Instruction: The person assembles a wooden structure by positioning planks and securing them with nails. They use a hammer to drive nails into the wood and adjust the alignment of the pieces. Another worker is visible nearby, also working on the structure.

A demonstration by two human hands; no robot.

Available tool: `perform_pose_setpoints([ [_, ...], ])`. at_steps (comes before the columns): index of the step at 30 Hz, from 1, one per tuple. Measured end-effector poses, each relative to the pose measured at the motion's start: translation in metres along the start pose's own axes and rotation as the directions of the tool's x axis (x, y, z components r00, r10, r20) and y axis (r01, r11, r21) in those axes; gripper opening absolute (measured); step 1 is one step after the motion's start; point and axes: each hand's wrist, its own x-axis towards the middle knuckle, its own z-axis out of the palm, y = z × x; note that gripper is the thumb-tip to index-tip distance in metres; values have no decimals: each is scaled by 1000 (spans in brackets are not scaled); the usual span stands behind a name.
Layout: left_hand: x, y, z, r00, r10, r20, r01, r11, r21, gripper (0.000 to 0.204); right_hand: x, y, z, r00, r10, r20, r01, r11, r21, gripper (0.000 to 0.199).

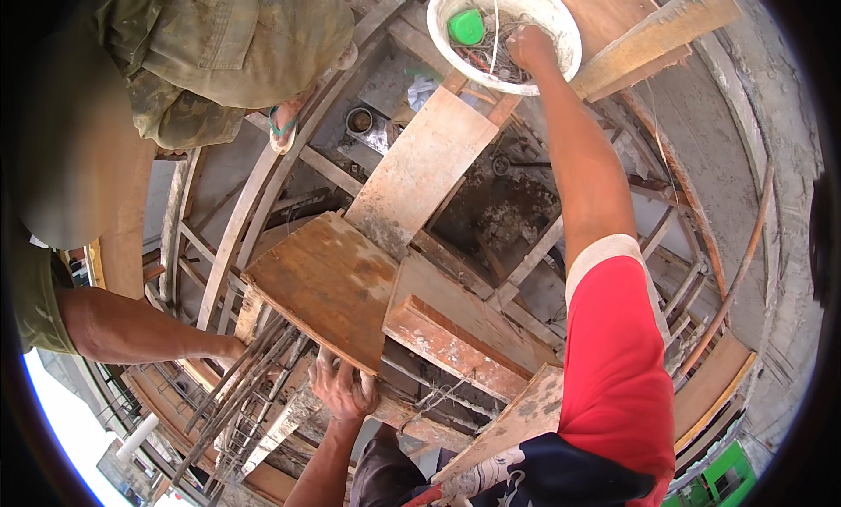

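My right hand [529,48] is down inside the white bucket [517,89], near its right rim, with the fingers among the tangled wire [501,66]; they are partly hidden, so from here I can't tell whether they have closed on any of it. A green plastic piece [466,28] lies by the bucket's left rim. The bucket is just beyond the far end of a pale plywood strip [438,152], with a sawn plank [657,38] to its right.

My left hand [343,389] has its fingers bent against the near edge of a brown plywood panel [324,283], close to its near right corner; I can't tell how firmly it holds. The far right edge of the panel meets the near end of the plywood strip.

Off the panel's near left corner, I see a co-worker's hand [229,351] at a bundle of rusty steel bars [254,375]; its hold is unclear to me. A sandalled foot [282,130] is by a curved timber [250,213].
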Motion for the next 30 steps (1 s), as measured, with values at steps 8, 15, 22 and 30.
perform_pose_setpoints([
  [8, -10, -10, 7, 998, 58, 1, -58, 997, 41, 34, -16, 1, -10, 967, -250, 36, 250, 968, 15, 27],
  [15, -4, -6, 8, 995, 1, -100, -7, 998, -55, 33, -9, 0, -29, 875, -437, 209, 466, 876, -120, 29],
  [22, 0, 1, -1, 999, -41, 10, 41, 999, -35, 35, -5, -19, -59, 893, -240, 382, 333, 922, -198, 29],
  [30, 0, 1, -1, 1000, -20, 22, 21, 999, -33, 38, -1, 12, -48, 929, -360, 84, 369, 889, -272, 26],
])
